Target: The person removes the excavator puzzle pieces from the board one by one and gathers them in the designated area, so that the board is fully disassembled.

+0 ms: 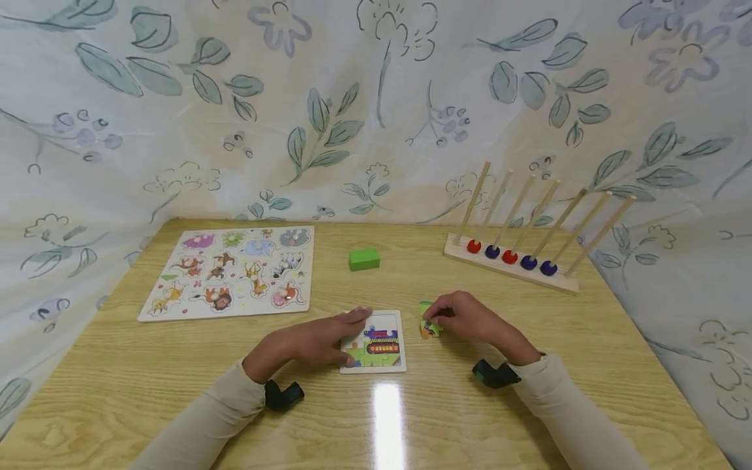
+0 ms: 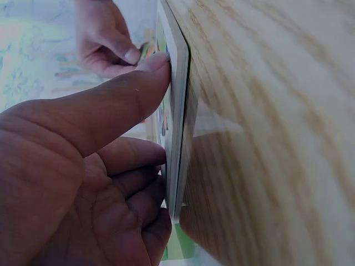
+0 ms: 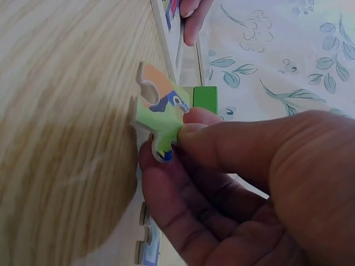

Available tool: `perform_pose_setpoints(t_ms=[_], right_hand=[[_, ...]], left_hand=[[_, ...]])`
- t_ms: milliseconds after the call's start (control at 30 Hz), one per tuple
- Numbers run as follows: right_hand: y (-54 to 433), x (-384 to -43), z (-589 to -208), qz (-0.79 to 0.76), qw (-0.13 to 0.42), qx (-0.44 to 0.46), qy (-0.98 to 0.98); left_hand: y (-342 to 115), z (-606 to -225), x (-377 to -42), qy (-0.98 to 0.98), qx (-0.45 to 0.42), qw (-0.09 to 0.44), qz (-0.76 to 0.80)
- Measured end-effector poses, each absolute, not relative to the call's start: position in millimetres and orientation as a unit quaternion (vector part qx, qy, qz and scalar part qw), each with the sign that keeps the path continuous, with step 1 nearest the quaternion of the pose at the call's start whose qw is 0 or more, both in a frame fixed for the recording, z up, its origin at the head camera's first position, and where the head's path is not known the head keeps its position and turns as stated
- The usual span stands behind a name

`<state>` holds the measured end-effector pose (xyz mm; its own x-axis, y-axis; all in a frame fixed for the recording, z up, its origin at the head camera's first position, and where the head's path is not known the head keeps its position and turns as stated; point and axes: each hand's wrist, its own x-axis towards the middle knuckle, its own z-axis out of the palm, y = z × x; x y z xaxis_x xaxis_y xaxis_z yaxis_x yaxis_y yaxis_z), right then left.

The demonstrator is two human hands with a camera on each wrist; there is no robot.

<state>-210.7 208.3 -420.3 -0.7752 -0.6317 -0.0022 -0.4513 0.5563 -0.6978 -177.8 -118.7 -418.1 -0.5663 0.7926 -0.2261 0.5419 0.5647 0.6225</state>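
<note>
My left hand (image 1: 317, 339) rests on the left side of a small white-framed jigsaw puzzle (image 1: 376, 314), thumb near its lower left corner and fingers at the upper left. The thumb presses its face in the left wrist view. Joined pieces inside show a purple and red tracked vehicle over green; the upper part is bare white. To the right of the frame, my right hand (image 1: 467, 316) pinches a jigsaw piece (image 3: 161, 108) in green, orange and blue between thumb and fingers, close over the table. Another jigsaw piece (image 3: 148, 249) shows low in the right wrist view.
A white animal peg puzzle (image 1: 235, 274) lies at the back left. A green block (image 1: 364, 260) sits beyond the jigsaw. At the back right stands a wooden rack (image 1: 511, 264) with upright rods and red and blue beads. Floral cloth (image 1: 376, 143) hangs behind the table.
</note>
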Motion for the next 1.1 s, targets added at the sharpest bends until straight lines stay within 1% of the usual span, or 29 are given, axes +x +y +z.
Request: perform_pose_setpoints(t_ms=[233,400,833,1100], right_hand=[[204.7,-209.2,-419.2,-0.33,0.133,-0.278,0.892],[204.5,-208.2,-420.4,-0.33,0.129,-0.283,0.891],[208.3,-210.0,-418.4,-0.335,0.137,-0.273,0.891],[210.6,-208.0,-417.6,-0.34,0.123,-0.275,0.891]], left_hand=[[-118.8,-421.4,-179.1,0.855,0.382,0.251,0.245],[-118.4,-420.5,-178.2,0.853,0.38,0.256,0.25],[-118.0,-418.5,-178.7,0.854,0.386,0.247,0.248],[-117.1,-419.2,-180.0,0.854,0.389,0.249,0.24]])
